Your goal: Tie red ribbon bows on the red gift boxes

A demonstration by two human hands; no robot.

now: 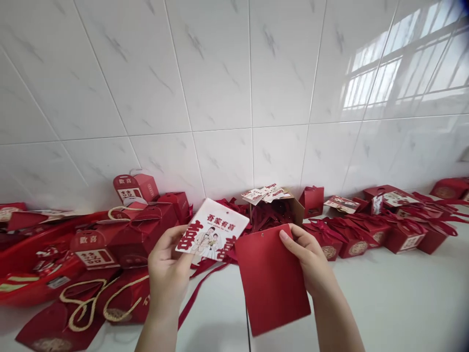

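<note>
My left hand pinches a white greeting card by its left edge. Printed on the card are a couple and red Chinese characters, and a small hole shows near its top corner. In my right hand, thumb on the front, is a flat red paper piece with a small hole near its top edge. The two pieces almost meet in the middle; I cannot tell whether they touch. A dark red ribbon trails down beside my left wrist.
Behind my hands, an open cardboard box holds red ribbons, with printed cards on top. Tied red gift boxes line the right. More red boxes, some with cord handles, and a red basin crowd the left. A tiled wall closes the back.
</note>
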